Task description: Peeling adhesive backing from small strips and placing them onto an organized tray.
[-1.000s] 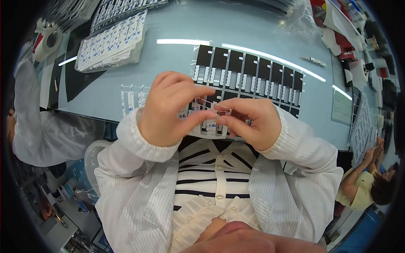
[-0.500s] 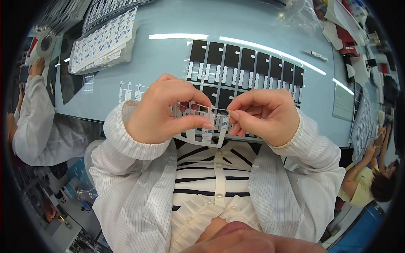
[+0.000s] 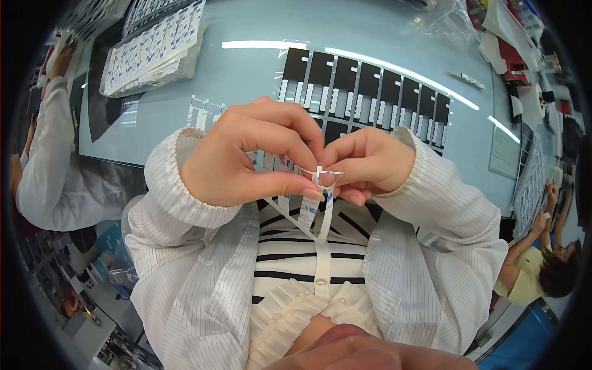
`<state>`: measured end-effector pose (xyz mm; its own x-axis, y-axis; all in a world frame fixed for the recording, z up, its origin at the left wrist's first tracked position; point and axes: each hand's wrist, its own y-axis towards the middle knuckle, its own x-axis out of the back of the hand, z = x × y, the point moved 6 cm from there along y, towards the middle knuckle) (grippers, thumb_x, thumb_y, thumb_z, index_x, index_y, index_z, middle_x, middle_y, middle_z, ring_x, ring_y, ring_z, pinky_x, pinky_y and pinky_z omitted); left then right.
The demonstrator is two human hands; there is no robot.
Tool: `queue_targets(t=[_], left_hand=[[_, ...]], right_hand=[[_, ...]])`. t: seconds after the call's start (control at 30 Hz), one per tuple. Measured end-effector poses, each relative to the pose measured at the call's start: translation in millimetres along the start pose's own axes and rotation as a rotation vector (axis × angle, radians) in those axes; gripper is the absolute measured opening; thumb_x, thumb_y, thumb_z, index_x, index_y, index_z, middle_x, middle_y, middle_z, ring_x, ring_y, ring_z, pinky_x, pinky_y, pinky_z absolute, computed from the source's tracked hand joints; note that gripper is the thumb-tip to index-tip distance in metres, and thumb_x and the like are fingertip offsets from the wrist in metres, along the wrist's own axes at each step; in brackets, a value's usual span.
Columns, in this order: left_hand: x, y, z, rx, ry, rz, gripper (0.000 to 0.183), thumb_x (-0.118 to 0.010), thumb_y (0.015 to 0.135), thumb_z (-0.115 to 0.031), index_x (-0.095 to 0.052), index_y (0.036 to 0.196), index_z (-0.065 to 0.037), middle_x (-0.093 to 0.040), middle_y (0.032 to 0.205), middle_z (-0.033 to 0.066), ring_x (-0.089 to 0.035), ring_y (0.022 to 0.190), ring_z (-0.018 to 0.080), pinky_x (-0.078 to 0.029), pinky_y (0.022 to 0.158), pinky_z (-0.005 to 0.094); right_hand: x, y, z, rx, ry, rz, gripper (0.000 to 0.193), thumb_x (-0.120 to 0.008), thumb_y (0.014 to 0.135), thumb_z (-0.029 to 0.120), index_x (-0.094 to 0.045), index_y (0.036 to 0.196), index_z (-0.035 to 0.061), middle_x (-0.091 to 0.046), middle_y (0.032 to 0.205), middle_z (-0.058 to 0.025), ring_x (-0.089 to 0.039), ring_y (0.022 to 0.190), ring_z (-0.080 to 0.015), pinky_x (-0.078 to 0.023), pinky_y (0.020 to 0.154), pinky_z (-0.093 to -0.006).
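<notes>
My left hand (image 3: 253,154) pinches a thin white strip sheet (image 3: 308,213) with blue print, its thumb and fingers closed on the upper edge. The sheet looks like a cut adhesive liner. Its narrow strips hang down over my chest, bent and tilted. Close against it, my right hand (image 3: 370,161) has its fingertips pressed together at the sheet's corner, where a thin band is bent into a small loop. The right fingertips are partly hidden. Beyond my hands, rows of black rectangular pieces (image 3: 345,80) with white wavy-edged strips lie on the table.
A clear tray of stacked blue-printed sheets (image 3: 154,55) is at the far left. Cut white scraps (image 3: 203,113) lie beyond my left wrist. A small white tool (image 3: 467,80) rests at the right, near clear plastic film (image 3: 447,24). Co-workers sit at both sides.
My hands have drawn closer together, the right one moving left. The strip sheet's right end has turned and folded, and hangs lower. The view has shifted slightly.
</notes>
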<state>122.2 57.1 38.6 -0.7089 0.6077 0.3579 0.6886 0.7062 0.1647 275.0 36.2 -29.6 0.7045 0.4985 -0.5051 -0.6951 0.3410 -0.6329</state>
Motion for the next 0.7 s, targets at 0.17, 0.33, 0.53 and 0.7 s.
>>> queue_targets(t=[0.17, 0.33, 0.53, 0.7], left_hand=[[9.1, -3.1, 7.7, 0.087, -0.215, -0.003, 0.016, -0.087, 0.070, -0.006, -0.073, 0.076, -0.005, -0.074, 0.092, 0.0088, -0.063, 0.077, 0.0173, -0.047, 0.071, 0.0300], [23.8, -10.3, 9.0, 0.115, -0.141, -0.074, 0.011, -0.083, 0.077, -0.006, -0.074, 0.082, -0.003, -0.073, 0.086, 0.0064, -0.064, 0.076, 0.0128, -0.049, 0.068, 0.0265], [36.8, -12.9, 20.9, 0.156, -0.141, -0.070, 0.013, -0.083, 0.079, -0.012, -0.074, 0.082, -0.003, -0.070, 0.082, 0.0038, -0.059, 0.073, 0.0110, -0.045, 0.063, 0.0261], [41.5, -13.0, 25.8, 0.170, -0.108, -0.071, 0.015, -0.083, 0.080, -0.015, -0.074, 0.084, -0.004, -0.070, 0.082, 0.0023, -0.057, 0.072, 0.0107, -0.045, 0.063, 0.0253]], right_hand=[[-9.3, 12.0, -0.5, 0.098, 0.124, 0.178, 0.021, -0.072, 0.092, 0.014, -0.070, 0.103, -0.0036, -0.067, 0.084, -0.0085, -0.054, 0.057, -0.0080, -0.042, 0.051, -0.0199], [-3.4, 0.3, 20.2, 0.264, -0.082, -0.057, 0.025, -0.070, 0.093, 0.017, -0.071, 0.110, -0.0017, -0.067, 0.083, -0.0063, -0.052, 0.058, -0.0076, -0.042, 0.052, -0.0214], [-6.2, -7.1, 51.9, 0.592, -0.368, -0.154, 0.017, -0.073, 0.087, 0.002, -0.071, 0.104, -0.0010, -0.068, 0.093, -0.0059, -0.059, 0.072, -0.0062, -0.046, 0.060, -0.0194], [-11.3, -8.9, 57.2, 0.704, -0.677, -0.287, 0.014, -0.077, 0.082, -0.003, -0.071, 0.095, -0.0010, -0.068, 0.090, -0.0059, -0.062, 0.074, -0.0071, -0.049, 0.062, -0.0205]])
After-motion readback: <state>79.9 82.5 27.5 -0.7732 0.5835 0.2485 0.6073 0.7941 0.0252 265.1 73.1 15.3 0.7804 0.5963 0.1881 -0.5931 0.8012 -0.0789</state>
